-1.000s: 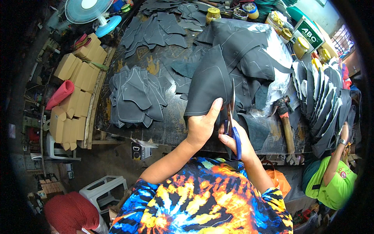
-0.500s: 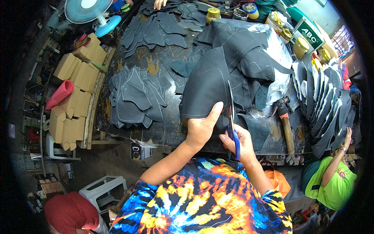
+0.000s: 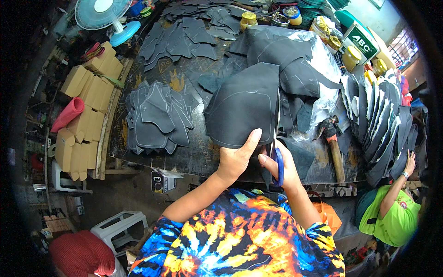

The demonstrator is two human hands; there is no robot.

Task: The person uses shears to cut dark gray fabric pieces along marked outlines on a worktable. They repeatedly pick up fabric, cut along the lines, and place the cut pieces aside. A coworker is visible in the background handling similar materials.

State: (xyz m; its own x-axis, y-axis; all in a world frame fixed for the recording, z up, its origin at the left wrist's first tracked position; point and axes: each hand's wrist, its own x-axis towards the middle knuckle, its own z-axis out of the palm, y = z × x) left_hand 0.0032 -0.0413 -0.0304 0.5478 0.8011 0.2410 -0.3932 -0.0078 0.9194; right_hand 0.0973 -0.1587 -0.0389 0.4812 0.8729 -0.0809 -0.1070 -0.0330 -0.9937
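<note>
**Two hands, one dark sheet, one pair of scissors**

Two hands met at the near edge of the surface [image 3: 194,157]. The left hand [image 3: 236,159] was closed on the lower edge of a large dark sheet [image 3: 244,111], thumb laid up over its face, lifting it off the surface and tilting it toward the person, apparently to keep it taut and its pale marked outline in sight. The right hand [image 3: 282,167] was closed through the blue handles of a pair of scissors [image 3: 278,157], blades pointing up along the sheet's right edge, seemingly to follow that outline.

Left of the sheet: a fanned pile of cut dark pieces [image 3: 157,117], stacked together. Farther back: more loose pieces [image 3: 184,34], spread flat. Right of the hands: a hammer [image 3: 333,143], lying within reach, head away from the person. Beyond it: a fanned row of dark pieces [image 3: 383,124]. At the lower right, another person in a green shirt [image 3: 392,217] had a hand at that row.
</note>
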